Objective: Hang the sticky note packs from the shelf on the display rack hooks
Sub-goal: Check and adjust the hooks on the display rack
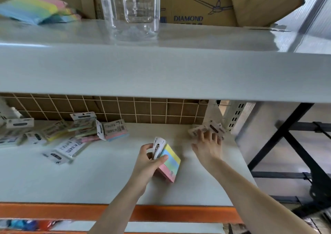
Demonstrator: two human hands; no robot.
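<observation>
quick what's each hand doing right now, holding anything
Left hand: grips a multicolour sticky note pack.
Right hand: fingers spread and reaching onto packs at the shelf's back corner; a grip cannot be told.

shop stockroom | metal shelving [161, 72] | cardboard cartons [197, 2] | wire grid rack [125, 108]
</observation>
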